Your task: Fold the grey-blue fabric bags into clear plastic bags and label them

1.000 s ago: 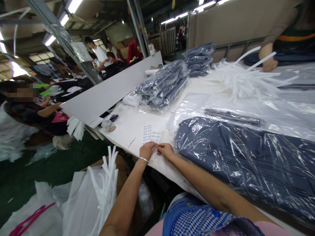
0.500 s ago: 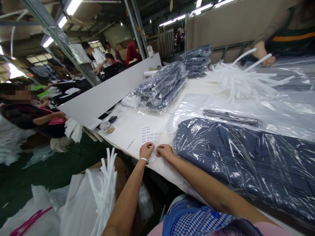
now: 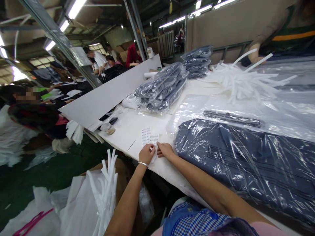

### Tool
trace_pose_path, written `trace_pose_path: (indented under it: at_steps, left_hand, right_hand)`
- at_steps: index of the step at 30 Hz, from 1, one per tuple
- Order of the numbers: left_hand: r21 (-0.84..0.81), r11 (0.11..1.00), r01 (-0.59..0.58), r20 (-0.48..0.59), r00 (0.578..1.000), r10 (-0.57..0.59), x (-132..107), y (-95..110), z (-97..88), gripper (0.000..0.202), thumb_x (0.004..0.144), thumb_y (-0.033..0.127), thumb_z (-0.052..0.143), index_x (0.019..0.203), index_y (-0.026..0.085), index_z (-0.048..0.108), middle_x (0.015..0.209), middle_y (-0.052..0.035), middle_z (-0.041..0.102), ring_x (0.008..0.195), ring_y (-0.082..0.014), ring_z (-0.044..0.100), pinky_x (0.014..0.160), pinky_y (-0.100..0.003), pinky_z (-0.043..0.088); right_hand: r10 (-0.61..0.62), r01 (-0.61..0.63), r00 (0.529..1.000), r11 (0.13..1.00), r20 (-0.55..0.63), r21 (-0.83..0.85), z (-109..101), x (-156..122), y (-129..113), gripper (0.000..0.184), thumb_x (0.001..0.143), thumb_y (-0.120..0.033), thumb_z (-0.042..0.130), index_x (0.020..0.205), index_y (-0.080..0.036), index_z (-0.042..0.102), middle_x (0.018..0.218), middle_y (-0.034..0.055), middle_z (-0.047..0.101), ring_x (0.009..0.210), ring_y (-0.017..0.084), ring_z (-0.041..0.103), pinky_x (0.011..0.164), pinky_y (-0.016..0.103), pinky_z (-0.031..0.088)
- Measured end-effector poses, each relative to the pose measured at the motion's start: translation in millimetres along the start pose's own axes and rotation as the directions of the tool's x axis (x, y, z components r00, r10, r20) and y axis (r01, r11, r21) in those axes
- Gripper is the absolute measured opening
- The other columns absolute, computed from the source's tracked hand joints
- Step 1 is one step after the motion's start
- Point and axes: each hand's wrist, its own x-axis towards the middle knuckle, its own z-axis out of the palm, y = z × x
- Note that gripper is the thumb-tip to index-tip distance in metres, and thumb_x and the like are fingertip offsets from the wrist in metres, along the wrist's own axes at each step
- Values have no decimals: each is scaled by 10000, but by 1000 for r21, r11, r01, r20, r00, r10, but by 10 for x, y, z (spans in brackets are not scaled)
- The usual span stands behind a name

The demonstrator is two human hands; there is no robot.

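Observation:
A white sheet of barcode stickers (image 3: 154, 137) lies near the table's front edge, overlapping a second sticker sheet (image 3: 146, 131). My left hand (image 3: 146, 153), with a bracelet at the wrist, pinches the lower part of the front sheet. Closed at that sheet's right edge is my right hand (image 3: 164, 150), its thumb and fingertips together close to the left fingertips. The fingers cover the sheet's lower end, and a single loose sticker cannot be made out. To the right lies a dark blue garment in a clear plastic bag (image 3: 236, 154).
Bagged garments are stacked (image 3: 162, 87) farther back, beside a white upright board (image 3: 110, 87). White foam strips (image 3: 241, 80) lie at the back right, near a co-worker's arm (image 3: 257, 49). More strips (image 3: 108, 183) stand in a box below left. A small container (image 3: 105, 127) sits at the left edge.
My right hand has shifted slightly up along the sheet's edge, its fingertips coming closer to my left hand. The left hand has turned a little. The sheets lie almost where they were.

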Motion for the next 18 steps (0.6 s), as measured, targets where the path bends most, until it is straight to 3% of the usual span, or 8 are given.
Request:
trace_pose_path:
  at_steps: [3, 6, 10, 18]
  left_hand:
    - [65, 995, -73, 21, 997, 72, -88, 37, 14, 146, 882, 296, 532, 918, 243, 662, 951, -11, 677, 717, -117, 594, 655, -230, 421]
    - [106, 990, -98, 33, 995, 95, -139, 36, 55, 152, 898, 300, 519, 928, 252, 660, 963, -14, 670, 718, -119, 587, 617, -227, 393]
    - [122, 989, -80, 16, 997, 78, -137, 4, 112, 112, 879, 287, 550, 902, 250, 653, 908, -5, 661, 700, -118, 582, 605, -227, 388]
    - [65, 998, -22, -26, 999, 24, -102, -22, 164, 53, 831, 232, 591, 828, 222, 643, 783, 19, 644, 682, -111, 594, 658, -231, 433]
  right_hand:
    - [31, -31, 1000, 998, 3, -62, -7, 111, -9, 353, 868, -459, 623, 749, -127, 606, 549, 38, 619, 445, 145, 608, 420, 244, 526]
    - [84, -82, 996, 991, 15, -105, -2, 173, 13, 266, 906, -381, 611, 915, -116, 628, 715, 24, 652, 555, 120, 622, 506, 248, 541]
    - [121, -116, 992, 985, 33, -125, 9, 176, 50, 265, 939, -349, 577, 1100, -141, 602, 979, 40, 646, 764, 127, 632, 655, 288, 559]
    - [137, -129, 989, 983, 52, -129, 4, 233, 102, 320, 931, -360, 582, 1174, -152, 582, 1116, 76, 624, 913, 181, 634, 773, 370, 559]
